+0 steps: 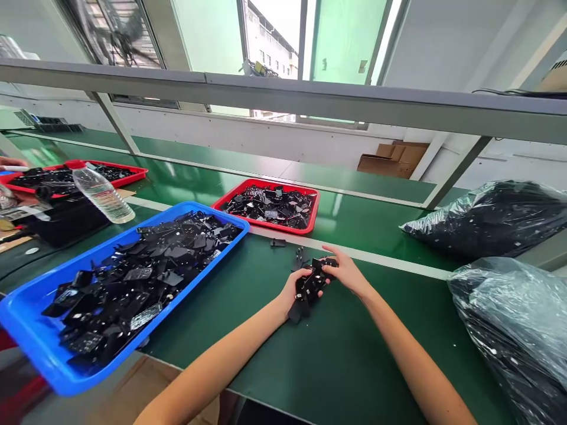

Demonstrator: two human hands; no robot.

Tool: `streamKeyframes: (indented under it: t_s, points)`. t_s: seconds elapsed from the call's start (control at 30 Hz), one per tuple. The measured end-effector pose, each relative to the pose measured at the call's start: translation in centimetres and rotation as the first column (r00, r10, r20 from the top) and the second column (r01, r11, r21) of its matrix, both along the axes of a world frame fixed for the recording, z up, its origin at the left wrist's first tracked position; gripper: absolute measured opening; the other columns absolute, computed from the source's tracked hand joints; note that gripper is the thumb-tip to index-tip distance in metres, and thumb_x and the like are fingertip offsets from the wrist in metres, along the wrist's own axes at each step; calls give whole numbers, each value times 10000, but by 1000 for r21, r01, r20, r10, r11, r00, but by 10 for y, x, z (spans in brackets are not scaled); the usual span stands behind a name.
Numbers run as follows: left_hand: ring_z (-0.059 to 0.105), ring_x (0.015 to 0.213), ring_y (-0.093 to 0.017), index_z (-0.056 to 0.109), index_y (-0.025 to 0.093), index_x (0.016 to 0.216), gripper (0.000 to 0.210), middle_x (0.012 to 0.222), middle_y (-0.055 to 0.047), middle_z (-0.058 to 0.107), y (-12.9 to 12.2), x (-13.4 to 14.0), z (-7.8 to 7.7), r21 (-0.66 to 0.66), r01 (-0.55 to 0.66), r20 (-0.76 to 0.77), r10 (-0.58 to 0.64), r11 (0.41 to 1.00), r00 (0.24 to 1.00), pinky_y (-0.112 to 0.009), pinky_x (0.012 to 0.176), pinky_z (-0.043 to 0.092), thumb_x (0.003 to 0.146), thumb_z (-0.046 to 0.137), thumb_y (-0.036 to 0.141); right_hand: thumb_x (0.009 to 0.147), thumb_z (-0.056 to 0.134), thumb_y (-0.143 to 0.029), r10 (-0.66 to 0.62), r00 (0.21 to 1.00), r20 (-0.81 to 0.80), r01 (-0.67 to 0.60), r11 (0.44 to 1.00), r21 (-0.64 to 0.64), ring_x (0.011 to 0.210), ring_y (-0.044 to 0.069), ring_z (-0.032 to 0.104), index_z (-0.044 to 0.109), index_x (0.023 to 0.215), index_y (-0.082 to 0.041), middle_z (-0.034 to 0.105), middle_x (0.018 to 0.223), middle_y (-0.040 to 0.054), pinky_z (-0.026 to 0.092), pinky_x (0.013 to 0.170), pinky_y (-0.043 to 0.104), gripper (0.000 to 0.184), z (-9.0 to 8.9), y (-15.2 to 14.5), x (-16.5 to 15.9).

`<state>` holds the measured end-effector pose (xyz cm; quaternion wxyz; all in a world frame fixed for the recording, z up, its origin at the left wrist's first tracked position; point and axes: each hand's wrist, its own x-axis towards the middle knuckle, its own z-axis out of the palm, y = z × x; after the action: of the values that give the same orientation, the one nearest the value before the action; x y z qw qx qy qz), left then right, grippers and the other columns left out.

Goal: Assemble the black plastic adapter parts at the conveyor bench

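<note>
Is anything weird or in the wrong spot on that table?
Maybe two things. The long blue plastic tray pokes out past the near edge of the green tabletop, so it might be less steady. One small flat black piece lies loose by the middle red plastic tray, outside the piles.

Looks forward and down from the person's head, above the near edge of the bench (345,360). Faces across to its far edge, then past a grey rail (283,97) to the windows (345,41). Sits close enough to catch both forearms (234,348) entering from below, with left hand (292,289) and right hand (348,271) slightly right of centre. Spans widely, from the blue tray (35,348) jutting over the near left edge to plastic bags (500,215) at right. Shows the long edges sloping down rightward.
</note>
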<state>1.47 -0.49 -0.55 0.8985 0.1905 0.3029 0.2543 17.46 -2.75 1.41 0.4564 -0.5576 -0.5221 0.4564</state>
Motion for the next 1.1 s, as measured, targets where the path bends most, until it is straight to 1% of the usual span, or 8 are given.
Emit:
streamKeyframes:
  t_s: [0.2, 0.3, 0.37, 0.5, 0.57, 0.63, 0.83, 1.1]
  points:
    - [655, 620, -189, 543, 82, 1188, 419, 837, -138, 703, 1, 0, -2, 34, -23, 41, 21, 999, 999, -257, 514, 507, 794, 472, 205, 668, 559, -173, -54, 994, -98, 55, 998, 7, 828, 189, 658, 498, 1171, -147, 690, 978, 89, 522, 788, 348, 508, -9, 7, -1]
    - [655, 667, -181, 539, 82, 1213, 443, 893, -143, 695, 3, -1, -5, 59, -5, 94, 0, 998, 996, -248, 537, 512, 798, 467, 221, 722, 556, -202, -83, 990, -117, 92, 993, 74, 876, 196, 656, 452, 1226, -167, 685, 1025, 94, 498, 859, 385, 515, 8, 2, 5]
    - [648, 668, -172, 530, 61, 1229, 463, 894, -153, 689, 4, -1, -6, 62, 27, 121, -34, 998, 992, -240, 543, 511, 807, 445, 233, 785, 540, -231, -105, 993, -48, 114, 961, 254, 964, 196, 632, 413, 1276, -216, 661, 1102, 81, 489, 883, 385, 507, 31, -12, 7]
    - [648, 678, -171, 535, 37, 1218, 460, 839, -149, 690, 4, 0, -1, 45, 43, 95, -47, 998, 994, -237, 550, 513, 817, 414, 226, 842, 482, -123, -206, 947, 245, -18, 729, 685, 1024, 185, 612, 396, 1301, -293, 655, 1130, 35, 511, 850, 371, 497, 77, -53, -1]
    - [653, 683, -177, 566, 40, 1175, 426, 808, -138, 694, 3, 0, 2, 40, 22, 72, -25, 999, 997, -239, 544, 517, 815, 421, 217, 821, 488, -44, -251, 921, 298, -95, 598, 796, 1022, 175, 608, 366, 1321, -323, 661, 1121, 11, 504, 867, 379, 586, 93, -71, -9]
    - [651, 656, -176, 592, 43, 1130, 394, 773, -127, 697, 2, 1, 4, 39, 3, 55, -5, 999, 998, -240, 531, 517, 813, 429, 210, 795, 502, 6, -254, 917, 309, -134, 532, 836, 1015, 174, 600, 336, 1337, -336, 668, 1106, 1, 491, 889, 399, 662, 101, -82, -15]
    - [637, 579, -168, 621, 49, 1081, 364, 712, -111, 693, 2, 0, 4, 42, -4, 25, 3, 999, 1000, -244, 526, 521, 802, 449, 209, 795, 484, 20, -169, 961, 218, -91, 553, 829, 1019, 194, 591, 527, 1172, -302, 647, 1116, 34, 553, 731, 352, 497, 111, -95, -14]
    - [638, 559, -152, 604, 65, 1125, 395, 812, -121, 704, 3, -1, -1, 54, 20, 9, -21, 998, 1000, -229, 538, 526, 790, 484, 237, 803, 490, -13, -76, 993, 93, -31, 585, 810, 934, 196, 596, 546, 954, -264, 679, 1028, 37, 522, 733, 380, 298, 119, -97, -10]
